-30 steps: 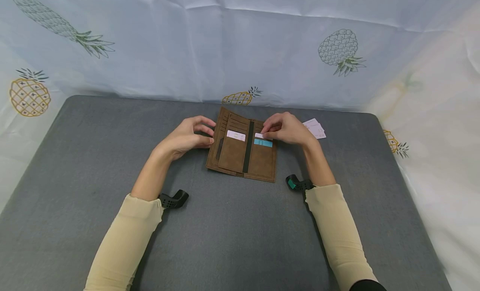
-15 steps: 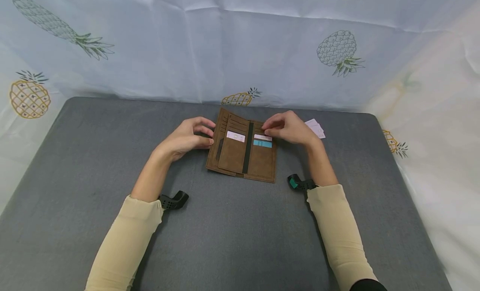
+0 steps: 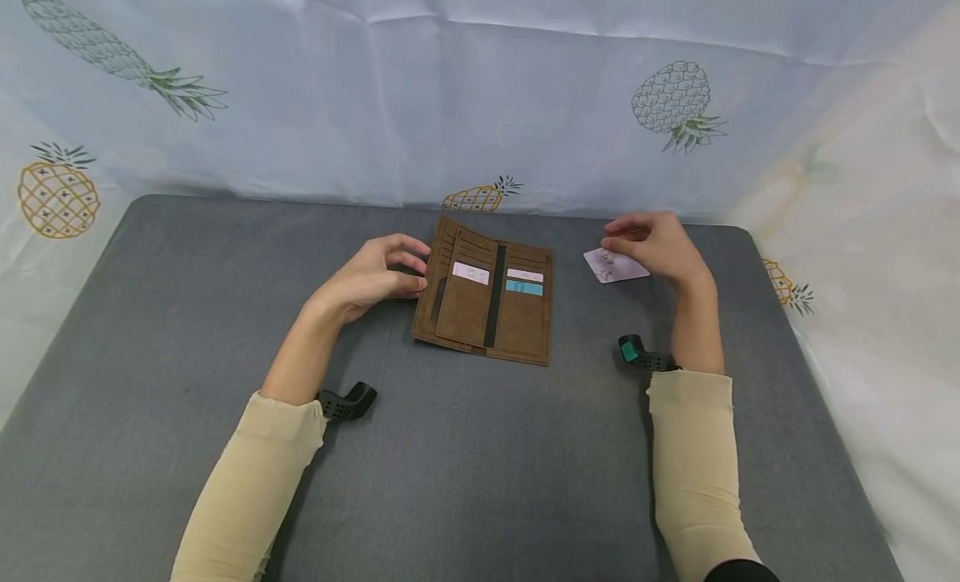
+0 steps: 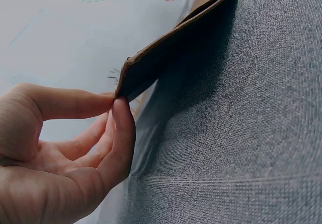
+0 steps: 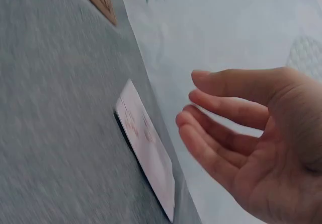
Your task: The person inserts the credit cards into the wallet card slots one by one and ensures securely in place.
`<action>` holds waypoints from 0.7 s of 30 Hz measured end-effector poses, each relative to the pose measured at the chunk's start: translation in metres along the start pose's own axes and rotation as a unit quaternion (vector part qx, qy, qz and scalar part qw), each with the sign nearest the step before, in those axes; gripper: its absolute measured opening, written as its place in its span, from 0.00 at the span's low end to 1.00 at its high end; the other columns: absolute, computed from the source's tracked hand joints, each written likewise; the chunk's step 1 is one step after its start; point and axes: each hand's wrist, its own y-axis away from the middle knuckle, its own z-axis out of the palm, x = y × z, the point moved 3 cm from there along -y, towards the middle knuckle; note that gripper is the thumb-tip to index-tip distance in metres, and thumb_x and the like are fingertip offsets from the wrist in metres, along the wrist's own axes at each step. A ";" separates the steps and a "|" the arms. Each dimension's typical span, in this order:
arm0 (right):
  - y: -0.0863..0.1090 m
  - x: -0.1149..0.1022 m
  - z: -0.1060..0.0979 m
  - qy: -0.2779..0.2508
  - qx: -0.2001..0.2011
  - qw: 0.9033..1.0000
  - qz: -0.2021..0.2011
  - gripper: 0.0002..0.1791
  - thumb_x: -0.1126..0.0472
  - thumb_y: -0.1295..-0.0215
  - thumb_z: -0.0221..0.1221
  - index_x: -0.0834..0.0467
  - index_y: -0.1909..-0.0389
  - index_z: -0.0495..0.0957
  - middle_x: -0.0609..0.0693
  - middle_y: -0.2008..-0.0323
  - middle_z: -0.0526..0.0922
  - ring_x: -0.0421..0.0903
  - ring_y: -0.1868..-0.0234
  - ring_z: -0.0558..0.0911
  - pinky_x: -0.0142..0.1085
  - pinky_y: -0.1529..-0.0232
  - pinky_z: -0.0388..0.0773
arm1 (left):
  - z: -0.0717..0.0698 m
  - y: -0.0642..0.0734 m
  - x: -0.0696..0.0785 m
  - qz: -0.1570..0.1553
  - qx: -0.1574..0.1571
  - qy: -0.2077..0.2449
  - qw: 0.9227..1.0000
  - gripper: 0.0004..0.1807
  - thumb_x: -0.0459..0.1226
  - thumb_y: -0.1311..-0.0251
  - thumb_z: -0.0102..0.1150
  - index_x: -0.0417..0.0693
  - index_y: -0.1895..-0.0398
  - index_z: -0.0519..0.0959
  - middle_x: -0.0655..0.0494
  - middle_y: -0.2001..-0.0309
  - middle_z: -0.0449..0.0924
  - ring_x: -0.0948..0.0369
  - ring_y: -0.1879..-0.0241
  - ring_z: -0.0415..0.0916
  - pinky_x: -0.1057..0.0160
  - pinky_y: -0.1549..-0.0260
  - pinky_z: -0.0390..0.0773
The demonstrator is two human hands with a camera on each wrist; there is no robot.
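Where the wallet (image 3: 521,332) lies: open on the surface (image 3: 465,465), inside up, apparently for access.
Left hand (image 3: 371,269): pinches its edge, seemingly steadying it.
Loose cards (image 3: 618,269): near it, likely for easy reach.
Right hand (image 3: 658,244): above them, fingers and thumb parted, holding nothing.

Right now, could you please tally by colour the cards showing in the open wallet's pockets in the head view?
Pale: 2, the left-half card and the upper right-half card
Blue: 1, the lower right-half card
Total: 3 cards showing in the wallet
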 end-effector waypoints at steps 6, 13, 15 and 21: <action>0.003 0.018 -0.015 0.066 0.017 0.997 0.038 0.26 0.50 0.26 0.69 0.65 0.39 0.85 0.63 0.44 0.89 0.26 0.62 0.80 0.25 0.61 0.77 | 0.000 0.001 0.001 0.001 -0.001 -0.003 1.000 0.29 0.24 0.29 0.62 0.39 0.26 0.69 0.47 0.45 0.76 0.59 0.55 0.82 0.66 0.52 0.86; 0.006 0.034 -0.019 0.123 -0.034 0.984 0.123 0.40 0.41 0.31 0.72 0.68 0.34 0.77 0.69 0.39 0.80 0.55 0.48 0.79 0.50 0.45 0.77 | 0.000 0.000 0.000 0.000 -0.004 -0.002 1.000 0.29 0.25 0.28 0.62 0.39 0.26 0.69 0.47 0.46 0.76 0.59 0.55 0.82 0.65 0.51 0.86; 0.007 0.035 -0.017 0.126 -0.050 0.982 0.133 0.44 0.40 0.33 0.73 0.69 0.32 0.73 0.68 0.38 0.76 0.61 0.44 0.75 0.54 0.42 0.74 | 0.000 0.000 0.000 -0.001 -0.004 -0.001 1.000 0.29 0.25 0.28 0.62 0.39 0.26 0.69 0.47 0.46 0.76 0.59 0.55 0.82 0.65 0.50 0.86; 0.005 0.037 -0.014 0.123 -0.067 0.982 0.128 0.43 0.44 0.34 0.75 0.70 0.32 0.70 0.67 0.38 0.73 0.59 0.44 0.73 0.49 0.44 0.73 | -0.001 0.000 -0.001 -0.003 -0.005 -0.001 1.000 0.29 0.25 0.28 0.62 0.39 0.27 0.69 0.47 0.46 0.76 0.59 0.55 0.82 0.64 0.50 0.86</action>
